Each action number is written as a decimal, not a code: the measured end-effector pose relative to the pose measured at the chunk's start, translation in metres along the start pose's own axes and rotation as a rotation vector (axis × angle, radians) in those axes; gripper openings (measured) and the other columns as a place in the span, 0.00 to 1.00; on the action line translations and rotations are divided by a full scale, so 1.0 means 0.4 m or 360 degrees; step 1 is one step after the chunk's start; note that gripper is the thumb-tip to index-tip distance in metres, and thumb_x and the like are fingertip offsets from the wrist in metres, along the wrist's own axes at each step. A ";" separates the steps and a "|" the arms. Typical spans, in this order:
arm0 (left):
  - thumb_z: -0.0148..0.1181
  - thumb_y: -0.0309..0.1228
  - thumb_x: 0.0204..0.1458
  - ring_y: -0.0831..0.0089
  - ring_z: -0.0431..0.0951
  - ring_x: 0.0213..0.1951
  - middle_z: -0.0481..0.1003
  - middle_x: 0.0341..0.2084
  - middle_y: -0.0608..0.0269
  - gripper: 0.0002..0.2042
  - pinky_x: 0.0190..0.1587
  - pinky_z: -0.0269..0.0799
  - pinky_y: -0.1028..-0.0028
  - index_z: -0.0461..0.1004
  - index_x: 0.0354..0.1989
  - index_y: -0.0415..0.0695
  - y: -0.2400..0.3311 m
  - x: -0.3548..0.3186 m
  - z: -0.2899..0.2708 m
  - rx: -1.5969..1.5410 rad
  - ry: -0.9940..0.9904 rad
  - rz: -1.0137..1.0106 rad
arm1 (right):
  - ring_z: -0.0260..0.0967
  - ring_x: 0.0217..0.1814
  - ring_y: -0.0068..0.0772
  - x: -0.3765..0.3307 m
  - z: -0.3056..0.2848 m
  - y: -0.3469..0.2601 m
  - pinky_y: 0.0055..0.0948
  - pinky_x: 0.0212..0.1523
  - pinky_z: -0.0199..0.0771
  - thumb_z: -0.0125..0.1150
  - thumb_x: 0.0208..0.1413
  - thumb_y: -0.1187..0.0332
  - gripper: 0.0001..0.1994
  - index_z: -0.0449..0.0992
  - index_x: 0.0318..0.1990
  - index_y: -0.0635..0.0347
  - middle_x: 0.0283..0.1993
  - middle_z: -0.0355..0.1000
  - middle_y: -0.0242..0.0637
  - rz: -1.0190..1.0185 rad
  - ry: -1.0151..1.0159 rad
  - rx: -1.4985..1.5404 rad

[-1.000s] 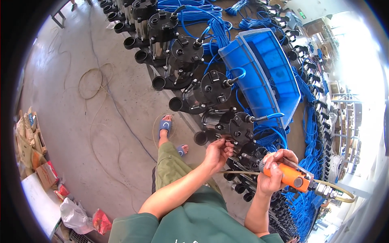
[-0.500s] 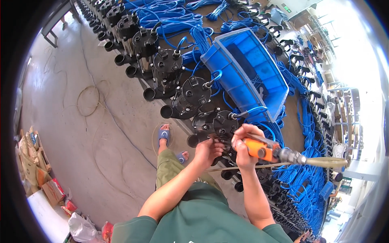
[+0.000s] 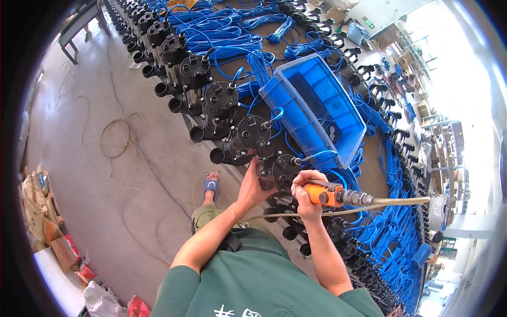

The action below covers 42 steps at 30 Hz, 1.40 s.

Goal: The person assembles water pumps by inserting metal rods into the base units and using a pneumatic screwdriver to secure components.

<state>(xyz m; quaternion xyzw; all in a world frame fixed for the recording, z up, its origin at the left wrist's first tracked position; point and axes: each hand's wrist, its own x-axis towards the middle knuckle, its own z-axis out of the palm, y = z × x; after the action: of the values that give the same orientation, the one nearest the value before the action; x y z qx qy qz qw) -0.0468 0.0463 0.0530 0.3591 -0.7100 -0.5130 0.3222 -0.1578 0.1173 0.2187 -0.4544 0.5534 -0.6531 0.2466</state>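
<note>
The left hand (image 3: 251,187) has shifted, fingers spread along a black cylindrical metal pump's (image 3: 284,168) left side, seemingly bracing it; the right hand (image 3: 306,197) grasps an orange hose-fed power tool (image 3: 328,196).

Dark green short-sleeved shirt (image 3: 243,280), white print (image 3: 224,312), olive trousers (image 3: 203,213), blue slipper (image 3: 210,186).

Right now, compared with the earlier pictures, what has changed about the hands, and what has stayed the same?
The left hand has opened from bunched fingertips and is now spread against the side of the black-topped pump. The right hand has brought the orange tool closer to that pump. Its hold on the tool is unchanged, and the blue bin still stands beside the pumps.
</note>
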 end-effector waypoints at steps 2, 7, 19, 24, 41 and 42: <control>0.83 0.33 0.30 0.47 0.68 0.65 0.62 0.66 0.39 0.60 0.64 0.68 0.60 0.47 0.72 0.32 -0.015 0.006 0.001 -0.0033 0.0014 0.0011 | 0.69 0.31 0.24 0.002 0.009 -0.030 0.23 0.32 0.73 0.55 0.54 0.80 0.19 0.69 0.55 0.65 0.42 0.73 0.40 0.0066 0.0026 -0.0016; 0.81 0.31 0.31 0.46 0.71 0.61 0.67 0.63 0.43 0.61 0.62 0.70 0.60 0.44 0.75 0.37 -0.021 0.012 -0.010 0.0067 -0.0036 -0.0020 | 0.68 0.25 0.26 0.095 0.069 -0.163 0.28 0.30 0.73 0.57 0.47 0.77 0.20 0.69 0.51 0.67 0.37 0.71 0.44 -0.0184 0.0212 0.0256; 0.79 0.31 0.33 0.45 0.60 0.70 0.57 0.70 0.39 0.57 0.69 0.63 0.60 0.47 0.73 0.33 -0.027 0.014 -0.023 0.0050 -0.0089 0.0060 | 0.73 0.33 0.24 0.232 0.117 0.052 0.23 0.37 0.76 0.57 0.51 0.84 0.13 0.71 0.45 0.63 0.36 0.73 0.36 -0.0002 0.0368 -0.0077; 0.80 0.33 0.31 0.44 0.61 0.69 0.58 0.69 0.35 0.57 0.70 0.62 0.59 0.49 0.71 0.29 -0.028 0.017 -0.025 0.0100 -0.0063 0.0133 | 0.72 0.32 0.24 0.245 0.124 0.031 0.22 0.33 0.75 0.57 0.53 0.82 0.15 0.71 0.49 0.64 0.38 0.74 0.38 0.0012 0.0406 -0.0136; 0.78 0.39 0.38 0.47 0.75 0.58 0.72 0.58 0.43 0.56 0.57 0.73 0.61 0.46 0.73 0.33 0.077 0.023 -0.026 -0.0050 -0.0167 -0.0244 | 0.74 0.37 0.22 0.113 0.117 -0.063 0.24 0.40 0.77 0.58 0.51 0.83 0.17 0.75 0.51 0.65 0.40 0.76 0.37 0.0067 0.0011 0.0281; 0.79 0.37 0.38 0.47 0.75 0.57 0.73 0.57 0.44 0.57 0.58 0.72 0.61 0.46 0.73 0.32 0.026 0.024 -0.015 0.0157 -0.0098 -0.0044 | 0.73 0.38 0.21 0.115 0.103 -0.088 0.23 0.37 0.76 0.56 0.53 0.83 0.18 0.73 0.52 0.64 0.42 0.75 0.37 -0.0023 -0.0007 0.0271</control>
<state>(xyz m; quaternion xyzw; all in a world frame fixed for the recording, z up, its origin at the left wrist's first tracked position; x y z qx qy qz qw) -0.0486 0.0376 0.0656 0.3683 -0.7390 -0.4926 0.2749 -0.1371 0.0681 0.2658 -0.4372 0.4919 -0.6986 0.2808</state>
